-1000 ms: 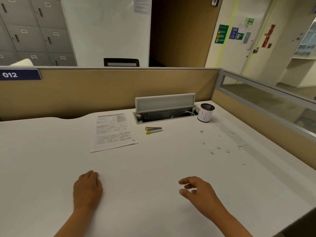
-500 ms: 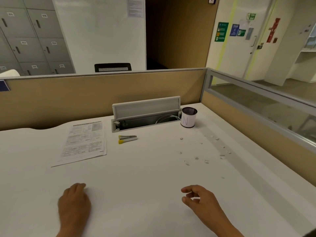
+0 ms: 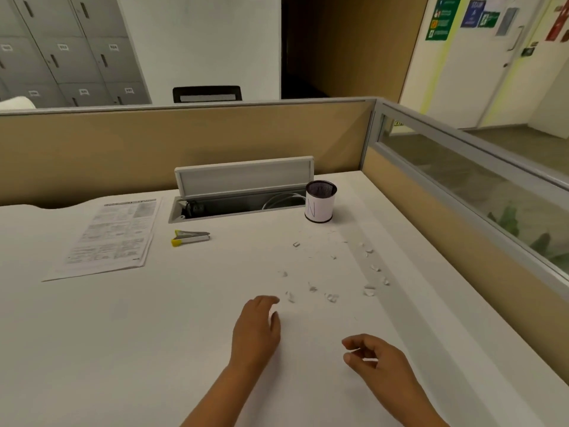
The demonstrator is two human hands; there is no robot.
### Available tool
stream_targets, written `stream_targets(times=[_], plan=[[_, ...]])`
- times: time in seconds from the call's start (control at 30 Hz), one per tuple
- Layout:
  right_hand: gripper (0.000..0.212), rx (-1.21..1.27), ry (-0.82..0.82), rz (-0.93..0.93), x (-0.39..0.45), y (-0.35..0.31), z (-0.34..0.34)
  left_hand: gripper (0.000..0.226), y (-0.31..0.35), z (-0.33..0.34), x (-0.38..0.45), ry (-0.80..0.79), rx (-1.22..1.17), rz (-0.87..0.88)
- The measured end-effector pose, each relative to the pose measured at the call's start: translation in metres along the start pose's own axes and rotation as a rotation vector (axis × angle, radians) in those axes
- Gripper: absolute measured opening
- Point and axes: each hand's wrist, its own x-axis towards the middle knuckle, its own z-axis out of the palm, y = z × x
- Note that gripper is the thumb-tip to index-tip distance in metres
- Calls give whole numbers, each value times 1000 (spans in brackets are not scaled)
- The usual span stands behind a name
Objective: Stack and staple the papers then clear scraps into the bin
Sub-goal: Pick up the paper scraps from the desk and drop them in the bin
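A: Where do the scraps lie?
B: Scattered on the white surface, just beyond the left hand, whose loosely spread fingers hold nothing.
A: The right hand?
B: Fingers curled narrow, empty; the bin stands well beyond.

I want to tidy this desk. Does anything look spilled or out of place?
Yes. Small paper scraps lie scattered over the desk, in front of the bin, not in it. The papers sit slightly askew.
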Motion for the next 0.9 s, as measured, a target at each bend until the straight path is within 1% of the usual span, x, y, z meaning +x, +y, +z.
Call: stream_targets(times=[0.07, 0.17, 0.27, 0.43, 0.53, 0.6, 0.67, 0.73, 0.8, 0.83, 0.9], plan=[[18, 11, -5, 18, 5, 4, -4, 35, 7, 7, 10, -65, 2, -20], [19, 17, 8, 28, 10, 5, -5, 41, 10, 14, 26, -162, 43, -4], [17, 15, 23, 48, 8, 3, -5, 41, 8, 23, 37, -254, 134, 30], [16, -13, 84, 109, 10, 0, -10, 27, 0, 43, 52, -254, 169, 75], [16, -26, 104, 131, 10, -1, -7, 24, -4, 46, 52, -258, 180, 112], [16, -41, 107, 133, 8, -3, -4, 21, -1, 41, 51, -199, 35, 42], [16, -41, 137, 138, 6, -4, -5, 14, 6, 36, 54, -145, -187, -125], [16, -44, 168, 143, 5, -4, -11, 12, 15, 32, 57, -160, -433, -322], [15, -60, 196, 140, 7, -3, -19, 15, 22, 26, 57, -196, -707, -464], [15, -73, 210, 134, 10, -2, -23, 16, 24, 22, 57, -214, -815, -508], [13, -100, 241, 116, 21, 1, -32, 15, 27, 17, 56, -233, -916, -550]])
